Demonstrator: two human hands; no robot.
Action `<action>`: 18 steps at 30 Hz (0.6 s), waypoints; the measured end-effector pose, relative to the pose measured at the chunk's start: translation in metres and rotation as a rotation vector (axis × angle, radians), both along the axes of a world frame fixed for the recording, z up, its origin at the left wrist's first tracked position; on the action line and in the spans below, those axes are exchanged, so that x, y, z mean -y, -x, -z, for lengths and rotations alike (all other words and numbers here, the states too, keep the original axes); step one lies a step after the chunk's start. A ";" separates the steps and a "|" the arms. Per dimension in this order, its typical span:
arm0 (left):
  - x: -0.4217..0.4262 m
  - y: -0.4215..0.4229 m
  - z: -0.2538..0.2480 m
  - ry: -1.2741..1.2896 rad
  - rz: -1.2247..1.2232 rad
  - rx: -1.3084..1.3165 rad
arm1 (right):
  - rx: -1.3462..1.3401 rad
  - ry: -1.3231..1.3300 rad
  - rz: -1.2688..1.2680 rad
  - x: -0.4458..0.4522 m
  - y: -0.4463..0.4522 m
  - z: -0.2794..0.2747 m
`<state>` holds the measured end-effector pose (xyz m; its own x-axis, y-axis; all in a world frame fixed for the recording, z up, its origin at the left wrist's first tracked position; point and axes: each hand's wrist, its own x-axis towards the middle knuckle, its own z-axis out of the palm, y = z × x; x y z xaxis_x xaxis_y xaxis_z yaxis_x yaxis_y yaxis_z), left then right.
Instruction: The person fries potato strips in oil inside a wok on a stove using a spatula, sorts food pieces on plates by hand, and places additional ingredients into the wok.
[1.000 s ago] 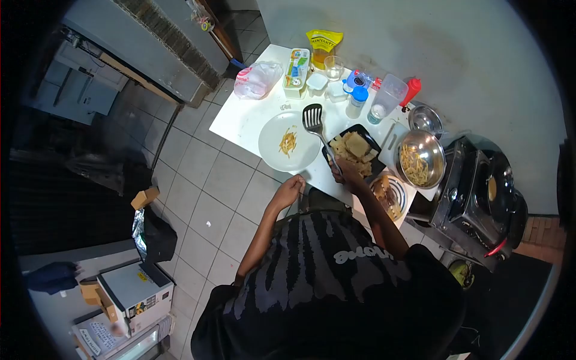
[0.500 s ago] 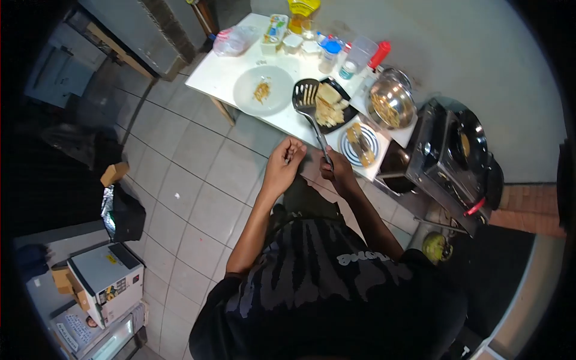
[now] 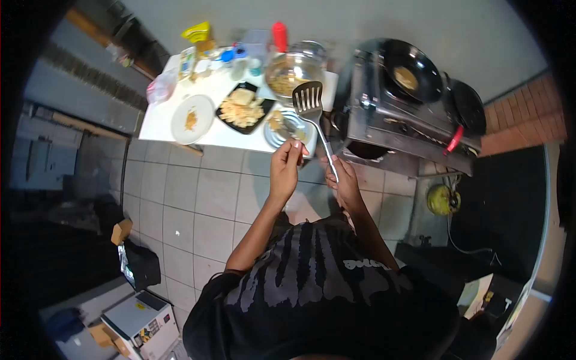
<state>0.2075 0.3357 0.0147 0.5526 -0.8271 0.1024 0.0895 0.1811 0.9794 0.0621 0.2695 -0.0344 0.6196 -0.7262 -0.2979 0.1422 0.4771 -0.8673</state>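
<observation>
Spatula (image 3: 309, 111): up in the air in front of the person, slotted head high, handle slanting down to the right hand. It overlaps the metal bowl's edge on my feed, but I can't tell if they touch; my bet is it's well above.
Right hand (image 3: 345, 180): wrapped round the lower handle. Probably held that far down so the fingers sit well away from anything hot or greasy.
Left hand (image 3: 285, 168): loosely curled near the handle, nothing in it that I can make out. Can't tell from my end whether the fingertips actually meet. Looks like it's just kept out of the way.
Stove (image 3: 375, 120): over on the right, close to the table (image 3: 156, 125), so I'd guess it's set there to keep the carry short.
Wok (image 3: 420, 63): on the stove, one flat pale-brown piece (image 3: 405, 78) in the bottom. Slots would suit that if there's oil about, though I can't see any.
Black plate (image 3: 267, 111): heaped with pale, bready-looking pieces (image 3: 241, 109), handy in the middle of the table.
White plate (image 3: 203, 114): further left, small pile of strips (image 3: 190, 119) in the centre, maybe to leave room around them.
Metal bowl (image 3: 300, 65): more strips inside; deep walls likely keep them from scattering.
Striped plate (image 3: 270, 135): table's near edge, brownish stuff on it, too blurry to name.
</observation>
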 end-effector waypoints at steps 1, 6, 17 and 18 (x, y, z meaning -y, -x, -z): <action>0.012 0.023 0.002 -0.005 0.027 -0.007 | -0.034 0.023 0.036 0.010 0.027 -0.001; 0.096 0.125 0.041 -0.081 0.029 -0.017 | -0.011 -0.125 0.190 0.071 0.160 0.021; 0.179 0.200 0.033 -0.114 -0.140 0.092 | -0.195 0.024 0.275 0.160 0.254 0.004; 0.183 0.196 0.032 -0.116 -0.155 0.119 | -0.177 0.032 0.294 0.170 0.254 -0.003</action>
<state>0.0117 0.1529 -0.0177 0.6640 -0.7430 0.0838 -0.0478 0.0697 0.9964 -0.1923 0.0991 -0.0310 0.3237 -0.8766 -0.3562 0.1156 0.4103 -0.9046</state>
